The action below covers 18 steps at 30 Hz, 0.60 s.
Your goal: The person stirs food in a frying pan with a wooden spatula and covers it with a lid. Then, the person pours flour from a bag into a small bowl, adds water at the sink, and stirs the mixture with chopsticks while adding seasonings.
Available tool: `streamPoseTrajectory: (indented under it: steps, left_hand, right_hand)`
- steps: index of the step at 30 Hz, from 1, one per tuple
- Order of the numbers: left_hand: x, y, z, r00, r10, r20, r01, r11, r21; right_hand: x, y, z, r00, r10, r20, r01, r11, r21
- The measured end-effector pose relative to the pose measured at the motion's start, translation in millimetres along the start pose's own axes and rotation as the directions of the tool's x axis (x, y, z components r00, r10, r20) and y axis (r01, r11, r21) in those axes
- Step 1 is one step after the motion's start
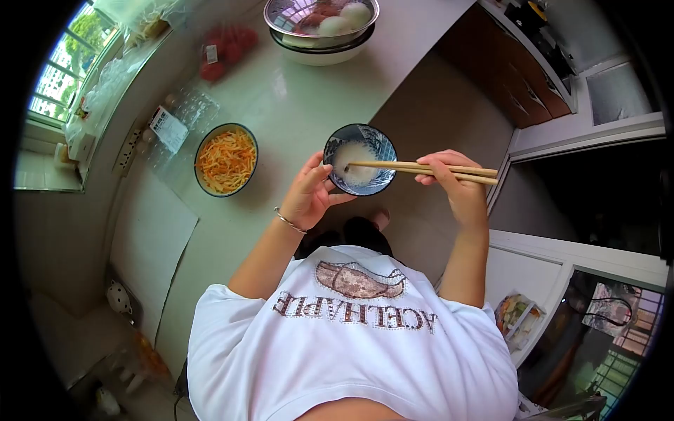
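Mostly blue patterned bowl [382, 146], cloudy whitish liquid [355, 152] inside, left fingers [317, 176] clasping it, right fingers [439, 169] clamped on tan chopsticks [406, 165].

The bowl [384, 145], dark blue with a pale pattern on its inner wall, is held in the left hand [312, 195], its mouth facing up. Whitish liquid [357, 152] (cloudy, with a paler patch) covers its bottom. The chopsticks [406, 166], plain light-brown wood, are held in the right hand [456, 184]; they slant across the bowl's right side, close together, their tips meeting the liquid.
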<state>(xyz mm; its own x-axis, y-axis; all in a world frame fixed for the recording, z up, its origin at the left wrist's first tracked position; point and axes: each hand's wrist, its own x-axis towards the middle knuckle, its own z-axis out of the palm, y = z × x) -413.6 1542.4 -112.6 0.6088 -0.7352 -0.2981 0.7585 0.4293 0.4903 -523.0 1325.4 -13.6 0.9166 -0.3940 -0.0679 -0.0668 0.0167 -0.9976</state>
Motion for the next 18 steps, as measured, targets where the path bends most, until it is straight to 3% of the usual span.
streamPoseTrajectory:
  steps: [3, 4, 7, 9, 11, 12, 14, 15, 17, 18]
  left_hand:
    - [30.2, -16.1, 23.1, 1.000, 0.006, 0.021, -0.006, 1.000, 0.013]
    - [39.2, -20.7, 32.2, 1.000, 0.017, 0.005, -0.017, 1.000, 0.023]
    - [68.9, -42.0, 65.4, 1.000, 0.008, -0.001, -0.008, 0.998, 0.063]
    - [91.6, -61.4, 88.3, 1.000, -0.011, 0.004, 0.010, 0.996, 0.084]
    - [115.0, -80.1, 112.9, 1.000, -0.005, 0.028, 0.003, 0.998, 0.066]
    - [125.1, -87.7, 126.5, 0.999, -0.006, 0.033, 0.003, 0.997, 0.074]
    - [143.5, -104.5, 152.8, 1.000, 0.011, 0.007, -0.012, 0.993, 0.117]
    - [154.5, -115.3, 162.3, 1.000, 0.001, 0.011, -0.002, 0.993, 0.121]
    - [179.5, -136.1, 179.4, 0.997, -0.048, 0.061, 0.039, 0.990, 0.133]
    - [192.2, -145.3, 185.8, 0.996, -0.075, 0.055, 0.068, 0.991, 0.113]
  right_hand:
    - [10.2, -4.4, -31.6, 0.979, -0.171, 0.113, 0.184, 0.975, -0.122]
    - [10.1, -9.4, -52.0, 0.979, -0.149, 0.139, 0.169, 0.975, -0.146]
    - [19.3, -14.6, -107.1, 0.990, -0.137, 0.032, 0.141, 0.968, -0.206]
    - [30.5, -18.2, -117.2, 0.961, -0.276, -0.033, 0.259, 0.932, -0.254]
    - [35.4, -14.9, -149.0, 0.938, -0.340, 0.066, 0.345, 0.898, -0.273]
    - [35.8, -18.0, -169.9, 0.936, -0.346, 0.060, 0.349, 0.897, -0.271]
    - [32.8, -24.5, -215.4, 0.981, -0.164, -0.105, 0.136, 0.963, -0.233]
    - [37.1, -23.5, -227.1, 0.980, -0.162, -0.117, 0.131, 0.964, -0.232]
    - [46.4, -21.7, -245.3, 0.930, -0.367, -0.013, 0.342, 0.878, -0.335]
    - [42.5, -22.6, -260.3, 0.934, -0.354, 0.056, 0.348, 0.858, -0.379]
